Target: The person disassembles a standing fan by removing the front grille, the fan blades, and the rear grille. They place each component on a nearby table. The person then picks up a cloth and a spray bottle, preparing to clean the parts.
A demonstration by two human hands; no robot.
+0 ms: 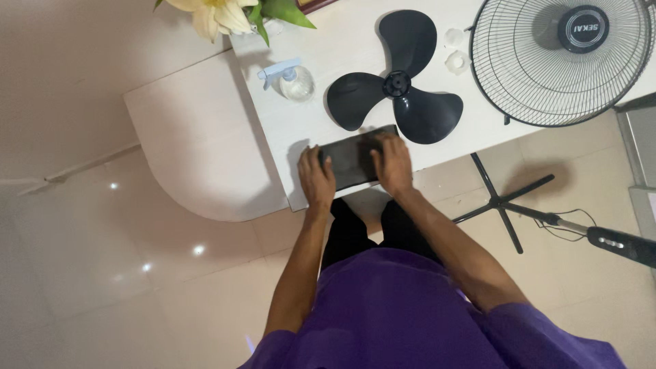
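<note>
While both hands, left hand (316, 179) and right hand (393, 162), press flat-fingered on the black slab (350, 160) just below the fan blade (395, 85), it overhangs the table's (301, 130) edge; a shove could tip it off.

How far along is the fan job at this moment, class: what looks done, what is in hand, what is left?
Done: the black fan blade and wire grille lie detached on the white table, two clear plastic nuts beside them. In hand: left hand and right hand both rest on a dark flat cloth-like item at the table edge. Left: the fan stand lies on the floor, parts unassembled.
</note>
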